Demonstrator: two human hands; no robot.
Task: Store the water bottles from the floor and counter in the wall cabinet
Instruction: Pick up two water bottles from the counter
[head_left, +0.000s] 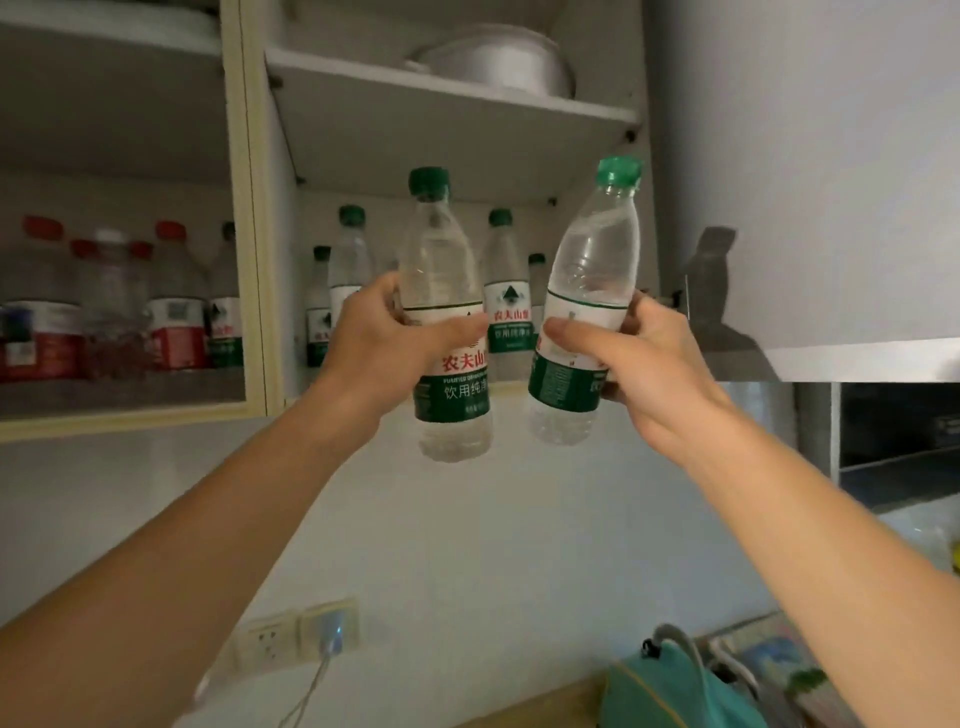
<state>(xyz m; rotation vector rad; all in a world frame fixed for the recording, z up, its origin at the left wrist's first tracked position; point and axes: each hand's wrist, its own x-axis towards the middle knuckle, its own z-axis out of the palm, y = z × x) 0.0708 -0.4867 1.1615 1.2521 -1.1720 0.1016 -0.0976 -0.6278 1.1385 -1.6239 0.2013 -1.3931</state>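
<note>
Holding 2 green-capped water bottles: left hand (387, 332) gripping upright bottle (449, 322), right hand (631, 353) gripping tilted bottle (584, 306). Roughly 5 already standing on cabinet shelf (519, 387); both awaiting shelving.

Two clear green-capped bottles, one upright (449, 312), one tilted right (584, 306), before the wall cabinet (457, 111).

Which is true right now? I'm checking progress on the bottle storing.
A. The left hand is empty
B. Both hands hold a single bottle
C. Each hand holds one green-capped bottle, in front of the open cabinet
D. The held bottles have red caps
C: the left hand grips one bottle and the right hand grips another bottle, both green-capped, before the cabinet.
</note>
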